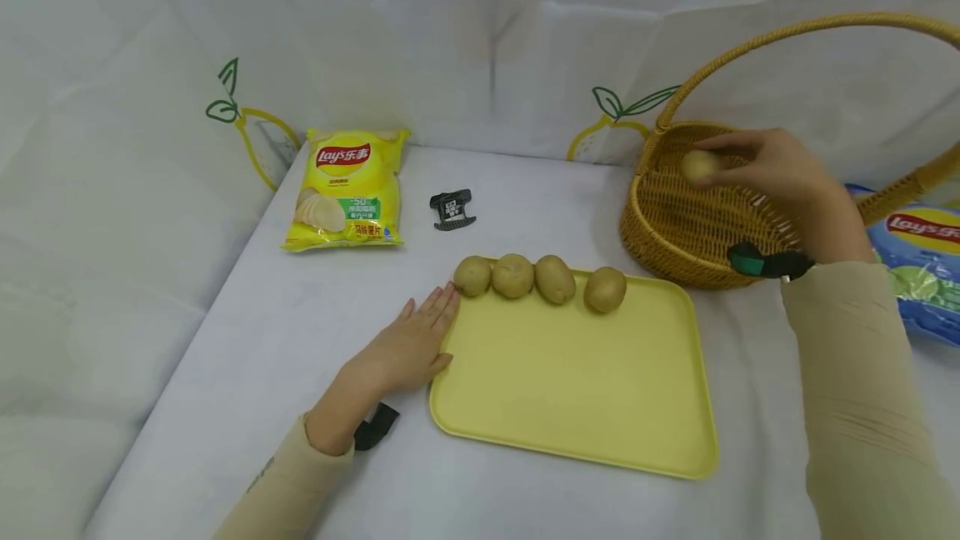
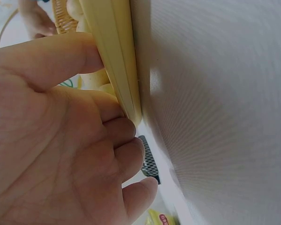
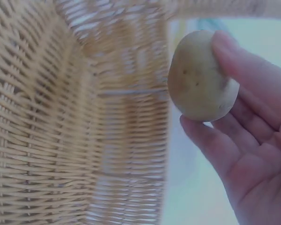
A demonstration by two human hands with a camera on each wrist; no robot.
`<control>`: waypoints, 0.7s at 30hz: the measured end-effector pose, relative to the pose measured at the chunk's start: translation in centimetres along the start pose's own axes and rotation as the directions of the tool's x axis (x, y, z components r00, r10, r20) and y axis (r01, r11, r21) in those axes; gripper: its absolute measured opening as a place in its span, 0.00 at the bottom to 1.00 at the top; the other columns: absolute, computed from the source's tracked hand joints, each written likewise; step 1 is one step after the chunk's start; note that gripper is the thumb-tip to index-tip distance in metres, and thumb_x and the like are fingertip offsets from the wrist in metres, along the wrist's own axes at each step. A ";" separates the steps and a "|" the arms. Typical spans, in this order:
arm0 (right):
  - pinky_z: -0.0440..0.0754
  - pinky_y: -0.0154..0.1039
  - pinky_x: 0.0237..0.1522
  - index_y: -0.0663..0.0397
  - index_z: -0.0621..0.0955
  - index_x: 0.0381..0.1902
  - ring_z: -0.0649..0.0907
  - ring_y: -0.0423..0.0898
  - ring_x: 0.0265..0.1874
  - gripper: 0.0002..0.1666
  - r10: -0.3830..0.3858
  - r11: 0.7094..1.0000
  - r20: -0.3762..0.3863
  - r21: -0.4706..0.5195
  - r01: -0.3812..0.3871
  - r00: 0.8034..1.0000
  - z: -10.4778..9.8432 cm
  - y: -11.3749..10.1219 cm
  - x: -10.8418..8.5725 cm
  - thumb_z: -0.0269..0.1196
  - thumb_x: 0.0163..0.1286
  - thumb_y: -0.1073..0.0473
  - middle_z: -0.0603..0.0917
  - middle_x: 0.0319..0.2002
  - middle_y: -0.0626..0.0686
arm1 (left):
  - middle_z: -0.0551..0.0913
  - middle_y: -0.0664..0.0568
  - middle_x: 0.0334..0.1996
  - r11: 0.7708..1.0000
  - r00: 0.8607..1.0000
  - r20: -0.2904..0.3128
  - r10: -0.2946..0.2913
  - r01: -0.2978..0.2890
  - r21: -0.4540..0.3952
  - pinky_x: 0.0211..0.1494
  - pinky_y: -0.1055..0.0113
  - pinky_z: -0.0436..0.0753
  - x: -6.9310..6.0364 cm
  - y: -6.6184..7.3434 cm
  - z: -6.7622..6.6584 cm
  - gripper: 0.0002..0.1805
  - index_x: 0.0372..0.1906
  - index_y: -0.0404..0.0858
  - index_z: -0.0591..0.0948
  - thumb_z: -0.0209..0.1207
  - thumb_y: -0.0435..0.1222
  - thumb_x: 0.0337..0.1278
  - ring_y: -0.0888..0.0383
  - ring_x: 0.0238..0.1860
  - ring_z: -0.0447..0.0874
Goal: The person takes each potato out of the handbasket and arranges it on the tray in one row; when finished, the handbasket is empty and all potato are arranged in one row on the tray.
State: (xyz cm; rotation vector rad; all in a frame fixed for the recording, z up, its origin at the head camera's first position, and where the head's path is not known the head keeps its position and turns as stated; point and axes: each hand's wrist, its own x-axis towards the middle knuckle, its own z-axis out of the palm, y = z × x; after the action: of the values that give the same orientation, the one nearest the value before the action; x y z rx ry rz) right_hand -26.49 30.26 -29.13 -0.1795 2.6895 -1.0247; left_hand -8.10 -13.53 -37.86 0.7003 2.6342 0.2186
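Note:
My right hand [image 1: 780,165] pinches a potato [image 1: 699,166] between thumb and fingers over the wicker basket [image 1: 637,232]. In the right wrist view the same potato [image 3: 201,77] is seen in the fingertips, beside the woven wall [image 3: 131,122]. At the left edge of the yellow tray [image 1: 570,390], my left hand [image 1: 412,344] lies with its fingers extended, touching the rim. The left wrist view shows that hand [image 2: 70,136] against the side of the tray [image 2: 117,61]. Several potatoes [image 1: 513,276] sit in a row along the tray's far edge.
A yellow Lay's chip bag [image 1: 347,190] lies at the back left. Near it is a small black packet [image 1: 453,209]. A blue Lay's bag [image 1: 926,265] lies right of the basket, partly hidden by the right arm. The basket's tall handle [image 1: 810,23] arches above it.

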 end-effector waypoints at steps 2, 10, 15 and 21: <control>0.55 0.53 0.67 0.44 0.71 0.66 0.58 0.46 0.68 0.37 -0.039 0.999 -0.031 0.021 0.040 0.999 0.1 -0.3 -1.2 0.68 0.60 0.48 0.64 0.69 0.51 | 0.39 0.39 0.74 1.000 1.000 -0.004 0.004 -0.004 0.002 0.71 0.47 0.46 0.0 -0.1 0.1 0.41 0.73 0.28 0.45 0.51 0.42 0.67 0.47 0.74 0.37; 0.76 0.19 0.38 0.56 0.78 0.58 0.80 0.29 0.42 0.30 -0.319 0.932 -0.156 0.129 0.340 0.935 2.1 -1.4 -5.6 0.68 0.56 0.71 0.78 0.51 0.38 | 0.38 0.38 0.74 1.000 1.000 0.006 0.008 -0.008 0.006 0.71 0.46 0.46 0.1 -0.2 0.2 0.41 0.73 0.28 0.44 0.51 0.42 0.67 0.47 0.74 0.36; 0.77 0.21 0.42 0.61 0.79 0.56 0.79 0.35 0.48 0.33 -0.443 0.870 -0.212 0.132 0.475 0.871 5.0 -1.7 -8.3 0.67 0.50 0.81 0.81 0.51 0.45 | 0.37 0.39 0.74 1.000 1.000 0.010 0.005 -0.005 0.021 0.71 0.47 0.46 0.0 -0.2 0.2 0.41 0.73 0.29 0.44 0.50 0.43 0.68 0.47 0.74 0.36; 0.78 0.25 0.43 0.71 0.76 0.55 0.77 0.36 0.52 0.36 -0.543 0.799 -0.165 0.199 0.567 0.824 8.6 -0.7 -10.7 0.65 0.44 0.87 0.79 0.54 0.48 | 0.38 0.38 0.74 1.000 1.000 0.004 0.013 -0.014 0.023 0.71 0.46 0.46 0.0 -0.3 0.2 0.40 0.73 0.28 0.44 0.50 0.42 0.68 0.46 0.74 0.36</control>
State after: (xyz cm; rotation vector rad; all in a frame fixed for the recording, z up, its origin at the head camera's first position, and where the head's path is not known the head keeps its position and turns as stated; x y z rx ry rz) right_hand -13.76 26.42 -32.75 -0.9431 2.6156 -1.5460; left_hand -8.17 -13.74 -38.07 0.7256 2.6328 0.1908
